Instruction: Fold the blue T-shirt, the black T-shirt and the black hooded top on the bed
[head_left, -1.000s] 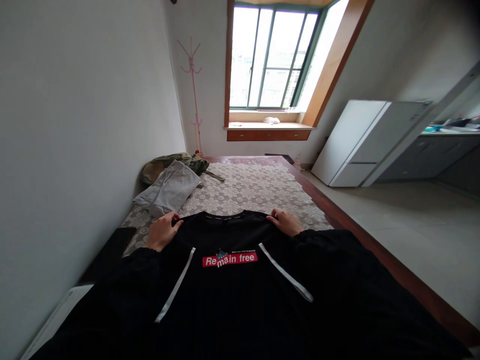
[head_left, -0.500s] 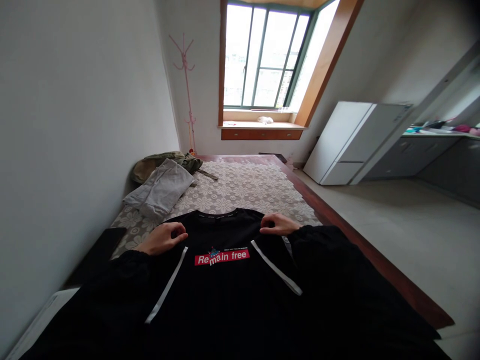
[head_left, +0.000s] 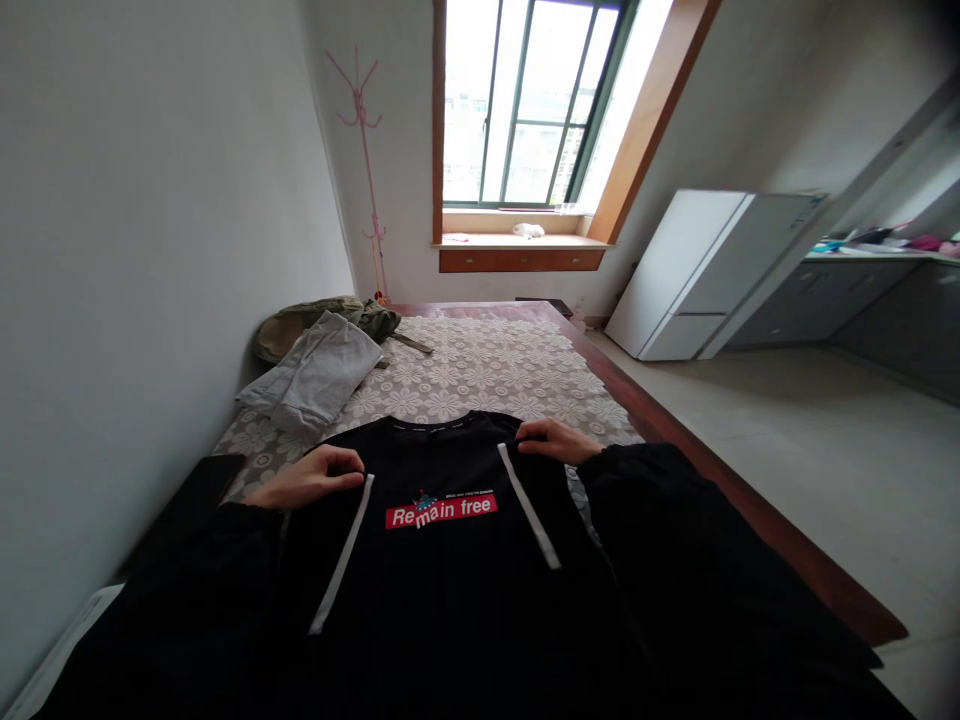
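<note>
A black T-shirt [head_left: 435, 580] lies spread on the cloth-covered tabletop, collar away from me and a red "Remain free" print across its chest. My left hand [head_left: 315, 476] is closed on black fabric at the shirt's left side. At the right shoulder, my right hand [head_left: 555, 440] pinches the fabric too, its fingertips partly hidden. Beside the left fingertips starts a white strip [head_left: 341, 560] that slants down toward me. Another white strip [head_left: 529, 508] runs down from just by the right fingertips. Dark sleeves cover both my forearms and blend with the shirt.
Grey folded cloth [head_left: 319, 372] and a green-brown bag [head_left: 300, 325] lie against the left wall. A lace-patterned cover [head_left: 487, 365] lies over the dark red wooden top [head_left: 675, 440]. A dark flat object [head_left: 184, 505] is at left. Farther off stand a pink coat rack [head_left: 367, 160] and white refrigerator [head_left: 690, 270].
Both hands have closed onto the shirt fabric. The right hand has risen slightly, and the white strips now stand steeper and closer to the fingertips. The view has shifted slightly.
</note>
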